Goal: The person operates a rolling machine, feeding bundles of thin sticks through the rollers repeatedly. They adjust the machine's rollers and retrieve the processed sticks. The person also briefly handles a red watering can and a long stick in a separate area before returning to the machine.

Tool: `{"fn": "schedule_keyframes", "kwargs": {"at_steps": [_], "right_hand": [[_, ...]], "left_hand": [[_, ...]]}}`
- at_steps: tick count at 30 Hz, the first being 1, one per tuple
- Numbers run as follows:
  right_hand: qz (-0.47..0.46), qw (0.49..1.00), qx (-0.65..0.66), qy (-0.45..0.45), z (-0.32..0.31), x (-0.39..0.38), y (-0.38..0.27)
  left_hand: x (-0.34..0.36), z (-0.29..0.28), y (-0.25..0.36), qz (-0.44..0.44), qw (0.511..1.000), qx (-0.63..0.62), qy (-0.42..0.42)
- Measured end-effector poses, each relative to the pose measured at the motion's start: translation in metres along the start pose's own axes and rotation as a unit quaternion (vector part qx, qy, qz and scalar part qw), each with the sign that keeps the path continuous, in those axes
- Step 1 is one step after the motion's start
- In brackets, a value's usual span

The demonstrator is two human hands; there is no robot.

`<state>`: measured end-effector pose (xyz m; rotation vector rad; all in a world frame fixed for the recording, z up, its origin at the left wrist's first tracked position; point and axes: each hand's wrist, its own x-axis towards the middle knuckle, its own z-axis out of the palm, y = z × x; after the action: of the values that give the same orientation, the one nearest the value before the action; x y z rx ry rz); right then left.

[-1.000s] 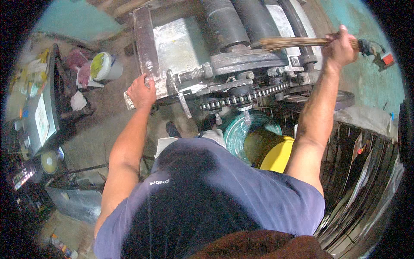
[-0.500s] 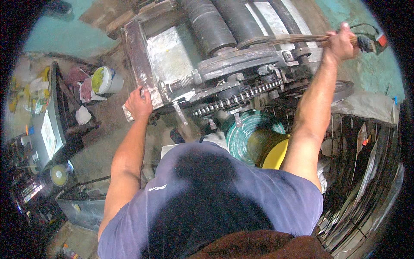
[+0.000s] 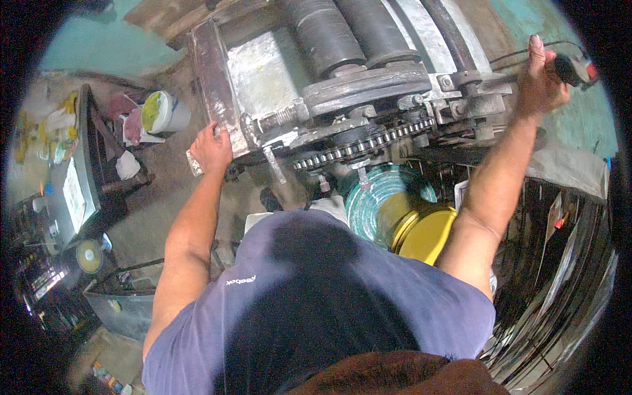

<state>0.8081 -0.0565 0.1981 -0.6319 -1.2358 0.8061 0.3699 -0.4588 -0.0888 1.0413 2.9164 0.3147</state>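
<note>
A metal machine with two dark rollers [image 3: 326, 36], a pitted metal bed [image 3: 260, 79] and a chain sprocket [image 3: 365, 145] stands before me. My left hand [image 3: 212, 148] grips the left end of its scuffed frame [image 3: 217, 92], fingers curled over the edge. My right hand [image 3: 541, 82] is raised at the machine's right side, closed on the stick brush, whose black bound end [image 3: 567, 69] shows beside my fingers; its bristles are hidden from this view.
Below the machine are a teal round tub [image 3: 365, 197] and yellow containers [image 3: 424, 234]. On the left are a cluttered bench [image 3: 79, 171], a white bucket [image 3: 171, 115] and a fan [image 3: 89, 257]. Stacked sheets [image 3: 553, 276] stand at the lower right.
My right hand has moved right and turned, so the brush's long bristles, which lay across over the rollers earlier, no longer show. My left hand stays on the frame's end.
</note>
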Motion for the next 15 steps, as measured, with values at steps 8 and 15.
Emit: {"fn": "schedule_keyframes", "kwargs": {"at_steps": [8, 15], "right_hand": [[0.210, 0.866, 0.405, -0.205, 0.073, -0.048, 0.005], [-0.120, 0.968, -0.165, -0.147, 0.048, -0.032, 0.006]], "left_hand": [[0.000, -0.001, -0.001, 0.012, 0.999, 0.012, 0.027], [-0.005, -0.003, -0.002, 0.013, 1.000, 0.000, 0.017]]}}
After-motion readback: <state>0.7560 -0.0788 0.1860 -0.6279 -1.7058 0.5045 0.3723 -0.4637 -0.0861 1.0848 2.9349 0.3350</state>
